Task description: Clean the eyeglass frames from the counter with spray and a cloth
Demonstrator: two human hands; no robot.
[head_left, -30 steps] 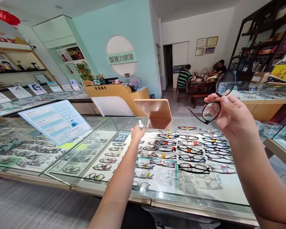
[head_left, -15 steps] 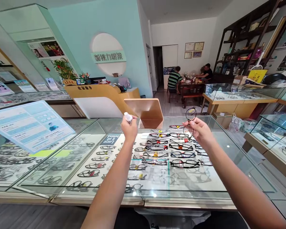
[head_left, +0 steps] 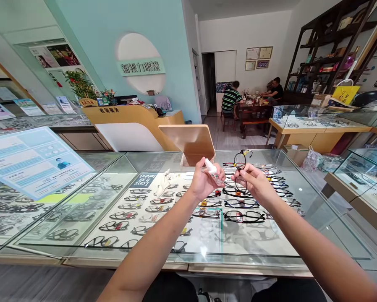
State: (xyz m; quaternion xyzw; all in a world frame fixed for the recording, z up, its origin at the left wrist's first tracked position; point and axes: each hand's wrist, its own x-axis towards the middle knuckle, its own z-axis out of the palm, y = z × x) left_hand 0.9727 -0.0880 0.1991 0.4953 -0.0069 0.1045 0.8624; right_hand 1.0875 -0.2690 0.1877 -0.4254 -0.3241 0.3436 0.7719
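My left hand (head_left: 203, 183) is wrapped around a small white spray bottle (head_left: 213, 170), its nozzle end pointing up. Just to the right, my right hand (head_left: 256, 180) pinches a pair of dark-rimmed eyeglasses (head_left: 240, 159) by the middle of the frame. The glasses are turned on end, one lens above the fingers and the other below, with a yellow sticker near the top. Bottle and glasses are close together but apart, both above the glass display counter (head_left: 204, 262). A crumpled whitish cloth (head_left: 163, 183) lies on the counter, left of my left hand.
Rows of eyeglasses (head_left: 243, 216) spread across the counter area below my hands. A wooden-framed tabletop mirror (head_left: 191, 140) stands at the counter's far edge. At the left is a blue printed sheet (head_left: 39, 163). Two people sit at a table (head_left: 251, 108) far back.
My left hand has moved right and nearer with the spray bottle, toward the glasses. My right hand has shifted slightly left and lower with the glasses. The whitish cloth now shows.
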